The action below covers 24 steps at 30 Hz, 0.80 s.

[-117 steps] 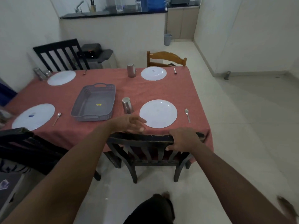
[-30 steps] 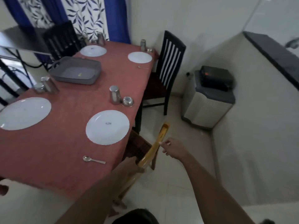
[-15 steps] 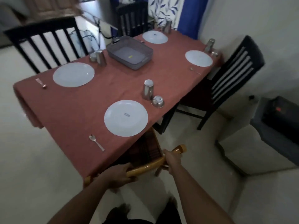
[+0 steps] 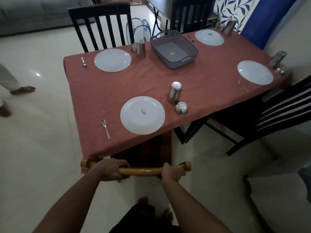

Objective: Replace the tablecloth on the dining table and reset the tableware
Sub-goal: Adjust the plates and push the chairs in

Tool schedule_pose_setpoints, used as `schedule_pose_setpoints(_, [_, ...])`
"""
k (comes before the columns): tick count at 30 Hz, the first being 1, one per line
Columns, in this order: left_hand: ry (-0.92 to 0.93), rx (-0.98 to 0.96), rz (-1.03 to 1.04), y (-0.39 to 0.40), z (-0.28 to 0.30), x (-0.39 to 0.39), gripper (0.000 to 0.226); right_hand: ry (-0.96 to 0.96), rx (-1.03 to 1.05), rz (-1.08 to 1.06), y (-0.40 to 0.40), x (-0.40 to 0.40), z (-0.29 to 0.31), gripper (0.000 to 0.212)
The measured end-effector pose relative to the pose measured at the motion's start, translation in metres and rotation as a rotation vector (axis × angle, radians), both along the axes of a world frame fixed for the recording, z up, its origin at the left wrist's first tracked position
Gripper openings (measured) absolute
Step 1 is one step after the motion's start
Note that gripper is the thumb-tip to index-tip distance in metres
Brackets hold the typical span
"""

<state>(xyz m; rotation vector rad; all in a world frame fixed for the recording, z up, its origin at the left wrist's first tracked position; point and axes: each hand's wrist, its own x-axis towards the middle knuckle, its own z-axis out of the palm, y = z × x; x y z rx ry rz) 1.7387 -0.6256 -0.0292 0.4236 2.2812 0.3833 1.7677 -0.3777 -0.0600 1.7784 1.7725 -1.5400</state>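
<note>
A reddish tablecloth [image 4: 208, 84] covers the dining table. On it lie several white plates, the nearest [image 4: 142, 115] with a spoon [image 4: 105, 126] to its left and an upturned steel tumbler [image 4: 174, 92] and small steel bowl [image 4: 181, 108] to its right. A grey plastic basket [image 4: 174, 47] sits toward the far side. At the table's near end stands a tan wooden chair [image 4: 143, 171]. My left hand [image 4: 112, 170] and my right hand [image 4: 172, 172] both grip its curved top rail.
Black slatted chairs stand at the far left [image 4: 101, 26], far end [image 4: 190, 12] and right side [image 4: 277, 113]. A blue patterned curtain [image 4: 252, 14] hangs at the back right. Another person's feet [image 4: 21, 89] are on the pale tiled floor at left.
I have come round to face the table's end squarely. Both hands now grip the wooden chair's top rail wider apart, and the chair sits straight in front of me.
</note>
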Motion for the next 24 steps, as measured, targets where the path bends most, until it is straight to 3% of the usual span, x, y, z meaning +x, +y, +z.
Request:
schedule_pose_setpoints(11, [0.189, 0.097, 0.073, 0.054, -0.023, -0.012, 0.050, 0.084, 0.230, 0.254, 0.054, -0.049, 0.014, 0.062])
schedule_pose_setpoints(18, [0.168, 0.185, 0.191, 0.107, -0.034, -0.039, 0.051, 0.095, 0.305, 0.357, 0.123, -0.118, -0.038, 0.049])
schedule_pose_setpoints(21, [0.154, 0.227, 0.216, 0.125, -0.037, -0.050, 0.049, 0.102, 0.327, 0.380, 0.155, -0.148, -0.089, 0.061])
schedule_pose_setpoints(24, [0.155, 0.253, 0.237, 0.136, -0.042, -0.060, 0.053, 0.078, 0.342, 0.421, 0.157, -0.164, -0.062, 0.057])
